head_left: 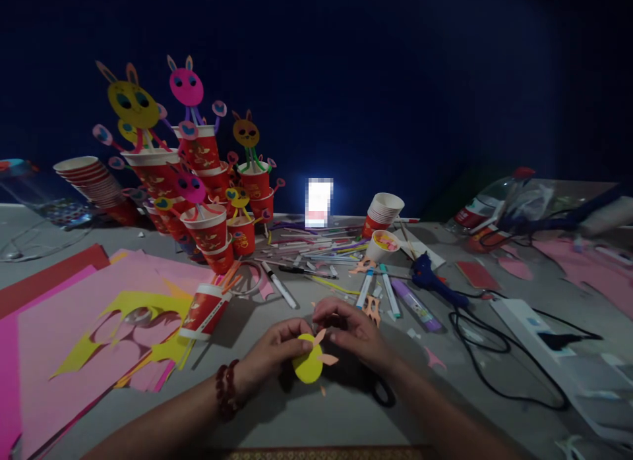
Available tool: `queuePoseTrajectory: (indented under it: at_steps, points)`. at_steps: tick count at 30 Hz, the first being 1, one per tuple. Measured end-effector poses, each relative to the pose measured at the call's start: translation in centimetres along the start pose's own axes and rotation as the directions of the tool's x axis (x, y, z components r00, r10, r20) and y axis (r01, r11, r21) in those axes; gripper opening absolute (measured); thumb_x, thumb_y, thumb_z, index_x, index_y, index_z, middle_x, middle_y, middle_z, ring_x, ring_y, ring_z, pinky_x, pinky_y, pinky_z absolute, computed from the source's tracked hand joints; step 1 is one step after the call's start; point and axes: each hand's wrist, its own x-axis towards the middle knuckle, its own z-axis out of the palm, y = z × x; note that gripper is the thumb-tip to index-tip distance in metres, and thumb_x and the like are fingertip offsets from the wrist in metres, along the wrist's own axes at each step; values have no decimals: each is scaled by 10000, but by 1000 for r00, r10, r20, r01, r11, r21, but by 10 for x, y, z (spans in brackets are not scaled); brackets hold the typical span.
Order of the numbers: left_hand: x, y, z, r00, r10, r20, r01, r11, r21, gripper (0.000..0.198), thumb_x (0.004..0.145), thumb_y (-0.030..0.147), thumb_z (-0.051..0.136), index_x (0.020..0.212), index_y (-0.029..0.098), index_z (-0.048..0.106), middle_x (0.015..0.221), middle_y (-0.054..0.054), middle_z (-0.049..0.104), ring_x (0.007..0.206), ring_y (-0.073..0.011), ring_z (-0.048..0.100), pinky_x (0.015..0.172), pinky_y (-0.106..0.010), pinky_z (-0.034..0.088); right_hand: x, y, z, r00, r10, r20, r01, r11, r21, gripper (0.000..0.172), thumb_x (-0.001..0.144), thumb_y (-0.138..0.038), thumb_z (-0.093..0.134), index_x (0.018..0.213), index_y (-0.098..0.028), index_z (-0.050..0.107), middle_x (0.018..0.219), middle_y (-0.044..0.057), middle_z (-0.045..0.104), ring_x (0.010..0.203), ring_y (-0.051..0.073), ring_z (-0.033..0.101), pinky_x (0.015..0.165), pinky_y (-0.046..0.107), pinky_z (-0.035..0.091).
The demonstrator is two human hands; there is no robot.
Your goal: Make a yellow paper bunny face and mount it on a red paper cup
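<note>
My left hand (279, 348), with a dark red bead bracelet at its wrist, pinches a yellow paper disc (308, 368) between thumb and fingers. Two pale orange paper ears (328, 360) stick out from the disc's right side, giving it the look of a rabbit head. Close beside the ears is my right hand (353, 331), its fingers curved and parted from the thumb, with nothing visible in them. A black loop, perhaps a scissors handle (383, 393), shows under my right forearm. A small orange paper scrap (323, 391) lies just below the disc.
Red paper cups (204, 223) with rabbit figures are stacked at left. Pink sheets (54, 374) and a cut yellow sheet (74, 348) lie nearer. Markers (364, 287), a purple glue bottle (415, 305), a blue glue gun (435, 282) with its cable and a white power strip (539, 348) spread rightward.
</note>
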Motion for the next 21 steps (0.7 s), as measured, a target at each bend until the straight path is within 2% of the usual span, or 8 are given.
queuePoseTrajectory:
  at_steps: [2,4,8,11,14,17,19,21]
  points:
    - [-1,4,3,994,-95,45,100,988,-116,304,605,312,831,746,140,624,661,3,607,559,-90,533,570,-193,407,0,-5,1,992,-95,87,104,989,-101,176,788,-263,671,960,-229,689,1035,61,638,1018,237,586,946,387,431]
    - [-3,7,5,982,-162,99,178,969,-172,262,588,247,815,755,132,651,676,-17,638,577,-109,575,592,-210,440,0,-11,4,978,-136,156,161,973,-165,135,814,-259,672,945,-231,685,1043,69,645,1035,239,588,961,401,419]
    - [-4,9,5,944,-241,224,284,941,-185,186,603,197,732,761,124,667,649,-41,663,540,-141,602,527,-233,454,-1,-16,7,960,-142,241,191,962,-193,41,840,-256,660,869,-229,670,995,64,658,977,219,612,913,382,443]
    - [-1,5,3,921,-251,298,310,936,-168,184,615,217,703,761,116,656,609,-44,647,492,-152,599,483,-239,448,-1,-14,8,959,-131,251,179,967,-180,78,832,-284,683,811,-212,660,962,61,656,944,209,615,866,353,460]
    - [2,2,2,946,-178,270,226,962,-155,214,635,233,710,806,120,646,654,-35,634,546,-151,611,520,-230,462,-1,-7,6,974,-117,192,145,980,-137,141,817,-314,695,770,-193,641,880,51,649,872,196,613,825,334,465]
    - [2,3,0,991,-71,113,84,990,-115,198,734,304,697,858,169,621,748,-12,616,647,-149,592,590,-240,479,-1,3,2,996,0,90,6,998,-65,196,800,-369,703,783,-190,623,824,35,634,801,182,597,746,304,468]
    - [0,6,-2,999,38,15,-38,999,-8,211,829,388,640,870,182,621,774,0,594,678,-135,555,610,-222,455,0,9,-1,994,108,25,-108,994,-12,253,775,-420,719,800,-190,616,799,21,615,759,169,577,689,279,456]
    - [-1,8,-4,985,174,-4,-171,974,147,262,858,435,623,892,175,633,801,0,583,707,-127,524,620,-201,420,0,13,-3,982,186,-19,-185,982,38,306,742,-456,744,810,-190,609,777,7,593,728,156,553,656,262,440]
